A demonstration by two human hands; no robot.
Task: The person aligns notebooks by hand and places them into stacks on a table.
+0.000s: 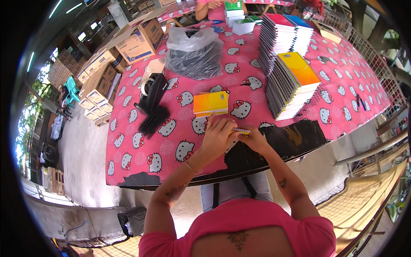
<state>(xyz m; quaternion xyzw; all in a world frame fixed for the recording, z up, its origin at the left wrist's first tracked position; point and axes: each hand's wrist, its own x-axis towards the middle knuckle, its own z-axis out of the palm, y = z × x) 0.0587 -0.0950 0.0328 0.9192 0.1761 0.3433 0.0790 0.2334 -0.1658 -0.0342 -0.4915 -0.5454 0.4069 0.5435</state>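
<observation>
Close to the table's near edge, a small yellow notebook (242,131) is held on its edge between my two hands, with its page edges and yellow cover partly showing. My left hand (219,133) grips its left end, and my right hand (256,139) closes round the right end. Just beyond my left fingers lies a small stack of yellow-orange notebooks (210,103), flat on the table. To the left, a loose bunch of black spiral binding coils (155,121) sits beside a black tape dispenser (155,91). Right of my hands rises a tall stack of spiral-bound notebooks with yellow-orange covers (297,70).
Pink patterned cloth covers the table (184,150), torn at the near edge. Farther back are a plastic bag (193,53) of dark contents, red- and blue-covered notebook stacks (278,32), and cardboard boxes (139,43). Opposite, a person (209,10) handles green-covered pads (243,26).
</observation>
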